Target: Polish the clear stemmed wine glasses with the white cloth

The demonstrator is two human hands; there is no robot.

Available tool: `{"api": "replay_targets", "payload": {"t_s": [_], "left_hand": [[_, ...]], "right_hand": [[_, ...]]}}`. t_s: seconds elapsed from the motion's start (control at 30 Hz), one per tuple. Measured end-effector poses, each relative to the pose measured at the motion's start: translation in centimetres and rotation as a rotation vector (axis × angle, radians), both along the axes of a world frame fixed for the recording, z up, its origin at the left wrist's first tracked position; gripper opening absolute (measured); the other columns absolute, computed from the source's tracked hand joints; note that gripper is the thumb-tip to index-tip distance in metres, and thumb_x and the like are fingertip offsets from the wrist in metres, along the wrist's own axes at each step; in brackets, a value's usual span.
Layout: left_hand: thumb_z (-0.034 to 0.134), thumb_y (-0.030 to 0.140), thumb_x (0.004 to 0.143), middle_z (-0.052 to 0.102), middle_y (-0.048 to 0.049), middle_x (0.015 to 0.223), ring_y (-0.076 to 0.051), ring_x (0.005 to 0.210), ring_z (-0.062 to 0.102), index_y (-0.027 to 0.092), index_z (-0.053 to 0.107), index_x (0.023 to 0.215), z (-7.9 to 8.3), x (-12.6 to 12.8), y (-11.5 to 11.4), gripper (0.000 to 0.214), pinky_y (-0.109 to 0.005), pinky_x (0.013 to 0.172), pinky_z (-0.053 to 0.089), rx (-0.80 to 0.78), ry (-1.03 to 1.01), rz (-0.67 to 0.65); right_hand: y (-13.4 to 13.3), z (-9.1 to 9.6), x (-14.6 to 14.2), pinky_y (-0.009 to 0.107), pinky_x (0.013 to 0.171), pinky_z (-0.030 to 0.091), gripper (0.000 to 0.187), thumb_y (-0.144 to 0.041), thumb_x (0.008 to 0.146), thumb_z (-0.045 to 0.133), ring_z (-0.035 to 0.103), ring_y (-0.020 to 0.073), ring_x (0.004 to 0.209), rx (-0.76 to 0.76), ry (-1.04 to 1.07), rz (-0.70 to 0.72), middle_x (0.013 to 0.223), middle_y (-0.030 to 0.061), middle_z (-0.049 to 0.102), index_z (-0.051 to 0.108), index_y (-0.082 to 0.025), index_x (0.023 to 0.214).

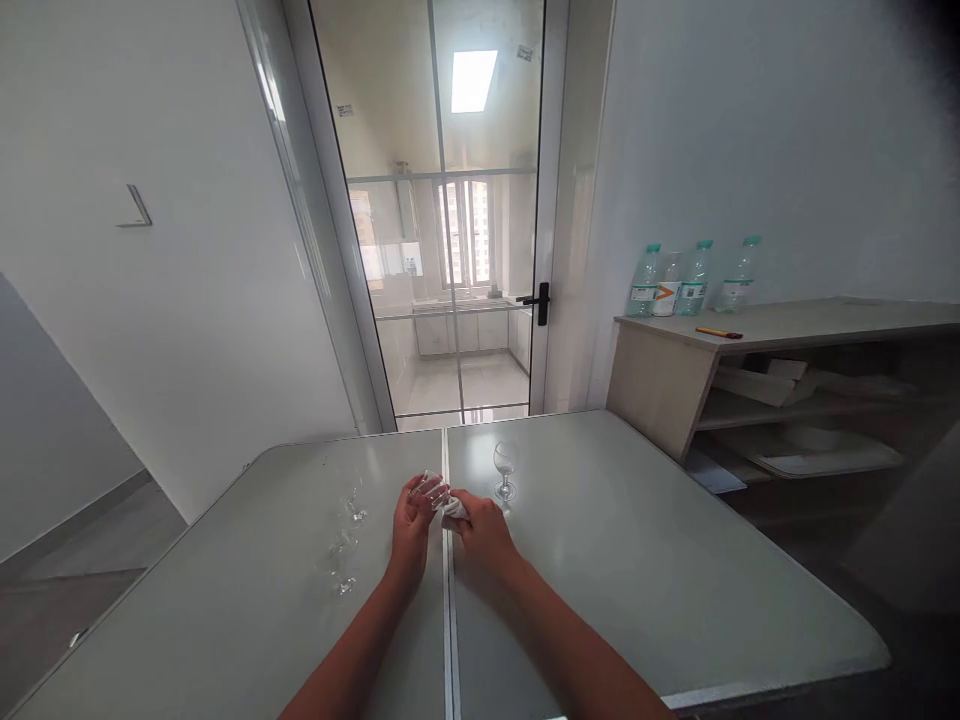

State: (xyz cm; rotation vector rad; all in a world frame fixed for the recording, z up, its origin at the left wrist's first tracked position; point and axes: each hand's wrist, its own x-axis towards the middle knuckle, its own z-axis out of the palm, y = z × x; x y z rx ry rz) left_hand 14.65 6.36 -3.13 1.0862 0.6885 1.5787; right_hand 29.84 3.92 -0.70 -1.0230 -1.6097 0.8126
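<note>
My left hand is closed around a small clear glass, held over the middle seam of the grey table. My right hand pinches a white cloth pressed against that glass. A clear stemmed glass stands upright just beyond my right hand. Two more clear stemmed glasses stand to the left of my left hand, hard to make out against the table.
A glass door with a black handle faces me beyond the table. At the right, a wooden shelf unit carries several water bottles and a pen.
</note>
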Motion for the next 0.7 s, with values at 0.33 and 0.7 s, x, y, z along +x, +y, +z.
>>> {"api": "replay_targets", "payload": {"t_s": [0.33,0.7], "left_hand": [[0.076,0.045,0.088,0.058,-0.0157,0.138,-0.032,0.129,0.061,0.025,0.05,0.136,0.9,0.3,-1.4,0.058,-0.05,0.108,0.052,0.233,0.16,0.23],[0.078,0.044,0.085,0.06,-0.0164,0.136,-0.032,0.126,0.063,0.025,0.052,0.133,1.0,0.8,-2.1,0.058,-0.047,0.102,0.055,0.324,0.272,0.133]], "right_hand": [[1.5,-1.3,-0.3,0.032,0.074,0.05,0.037,-0.053,0.086,0.067,0.062,0.0219,0.078,-0.218,0.468,-0.187,0.087,0.0052,0.069,0.066,-0.019,0.102],[3.4,-3.4,0.0,0.025,0.055,0.039,0.033,-0.032,0.05,0.092,0.051,0.013,0.055,-0.425,0.705,0.028,0.055,-0.0027,0.059,0.065,-0.016,0.061]]}}
